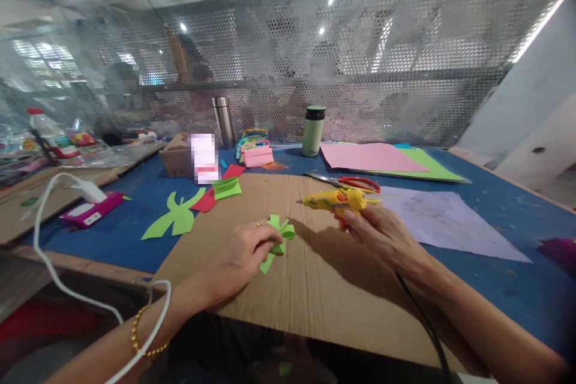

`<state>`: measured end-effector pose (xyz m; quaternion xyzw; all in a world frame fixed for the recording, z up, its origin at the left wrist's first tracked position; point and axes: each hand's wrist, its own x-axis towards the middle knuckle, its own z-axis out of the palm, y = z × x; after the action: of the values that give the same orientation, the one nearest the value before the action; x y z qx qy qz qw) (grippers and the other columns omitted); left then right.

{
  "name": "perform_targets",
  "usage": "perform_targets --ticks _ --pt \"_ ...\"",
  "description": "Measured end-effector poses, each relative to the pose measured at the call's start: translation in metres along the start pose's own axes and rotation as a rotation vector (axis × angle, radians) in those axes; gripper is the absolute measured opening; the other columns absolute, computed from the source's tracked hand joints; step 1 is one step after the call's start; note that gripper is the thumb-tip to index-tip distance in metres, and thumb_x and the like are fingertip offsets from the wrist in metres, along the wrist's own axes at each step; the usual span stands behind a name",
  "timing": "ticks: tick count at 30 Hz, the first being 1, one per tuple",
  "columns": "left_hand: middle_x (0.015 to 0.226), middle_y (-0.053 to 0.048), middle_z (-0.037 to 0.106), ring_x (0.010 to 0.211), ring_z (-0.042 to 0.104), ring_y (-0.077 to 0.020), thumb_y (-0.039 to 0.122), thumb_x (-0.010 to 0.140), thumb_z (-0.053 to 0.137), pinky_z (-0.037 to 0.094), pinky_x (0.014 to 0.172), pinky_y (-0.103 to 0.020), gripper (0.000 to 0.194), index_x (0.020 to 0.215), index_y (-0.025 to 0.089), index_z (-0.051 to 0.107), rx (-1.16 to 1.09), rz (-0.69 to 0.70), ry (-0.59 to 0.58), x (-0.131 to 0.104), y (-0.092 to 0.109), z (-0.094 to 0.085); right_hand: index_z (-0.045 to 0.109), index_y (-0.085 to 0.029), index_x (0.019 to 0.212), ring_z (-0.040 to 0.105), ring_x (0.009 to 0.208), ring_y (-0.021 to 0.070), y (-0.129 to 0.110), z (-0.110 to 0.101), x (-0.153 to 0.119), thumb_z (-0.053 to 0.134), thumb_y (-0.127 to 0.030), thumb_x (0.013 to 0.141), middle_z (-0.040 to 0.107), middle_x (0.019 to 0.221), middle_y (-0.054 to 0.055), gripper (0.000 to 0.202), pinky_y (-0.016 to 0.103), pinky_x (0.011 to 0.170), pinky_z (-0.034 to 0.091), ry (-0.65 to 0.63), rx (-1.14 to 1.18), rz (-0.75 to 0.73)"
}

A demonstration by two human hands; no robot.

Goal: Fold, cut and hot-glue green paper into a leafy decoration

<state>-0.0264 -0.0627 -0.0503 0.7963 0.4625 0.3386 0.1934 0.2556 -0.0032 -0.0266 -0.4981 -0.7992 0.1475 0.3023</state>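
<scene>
My right hand [375,228] grips a yellow hot glue gun [333,199] by its handle, the nozzle pointing left above the cardboard. A black cord trails down from under that wrist. My left hand [254,246], with curled fingers, holds a green paper bow [282,235] against the cardboard sheet [310,306]. Its loop and strips stick out beyond my fingertips, which partly hide its middle. Left of the cardboard lies a green paper cutout [177,216] with pointed ends. Scissors [355,183] with red handles rest just behind the glue gun.
Purple paper [459,222] lies at right; pink paper [373,156] tops a stack behind it. A green tumbler [314,132], steel flask [224,123], small pink paper bag [256,154] and cardboard box [175,155] stand at the back. A white cable [49,264] crosses my left forearm.
</scene>
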Motion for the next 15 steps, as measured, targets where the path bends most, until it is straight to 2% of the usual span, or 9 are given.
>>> perform_targets --ticks 6,8,12,15 --pt "0.088 -0.001 0.062 0.053 0.056 -0.0079 0.010 0.095 0.046 0.048 0.058 -0.025 0.025 0.096 0.018 0.071 -0.098 -0.090 -0.041 0.010 -0.002 -0.003 0.071 -0.020 0.070 0.054 0.053 0.0184 -0.001 0.000 0.001 0.040 -0.065 0.093 0.058 0.055 0.003 0.059 0.030 0.051 0.037 0.016 -0.015 0.010" --pt "0.090 -0.002 0.064 0.059 0.059 -0.0101 0.010 0.094 0.048 0.050 0.064 -0.027 0.025 0.100 0.019 0.070 -0.034 -0.070 -0.034 0.014 -0.002 -0.002 0.071 -0.021 0.071 0.055 0.054 0.0185 -0.001 0.000 0.000 0.040 -0.065 0.093 0.060 0.057 0.003 0.059 0.030 0.051 0.038 0.020 -0.014 0.002" --pt "0.098 -0.005 0.070 0.088 0.066 -0.0199 0.009 0.091 0.054 0.051 0.079 -0.034 0.023 0.108 0.021 0.065 0.125 -0.036 0.021 0.017 -0.005 0.001 0.071 -0.021 0.071 0.056 0.054 0.0188 0.001 0.002 -0.001 0.041 -0.065 0.093 0.061 0.058 0.004 0.058 0.030 0.051 0.038 0.020 -0.004 -0.003" --pt "0.096 -0.004 0.071 0.087 0.066 -0.0203 0.010 0.091 0.056 0.051 0.077 -0.034 0.017 0.104 0.020 0.061 0.162 -0.049 0.027 0.018 -0.007 0.004 0.072 -0.022 0.071 0.058 0.059 0.0205 0.002 0.002 -0.002 0.042 -0.065 0.093 0.063 0.063 0.006 0.057 0.031 0.053 0.040 0.010 -0.005 -0.008"
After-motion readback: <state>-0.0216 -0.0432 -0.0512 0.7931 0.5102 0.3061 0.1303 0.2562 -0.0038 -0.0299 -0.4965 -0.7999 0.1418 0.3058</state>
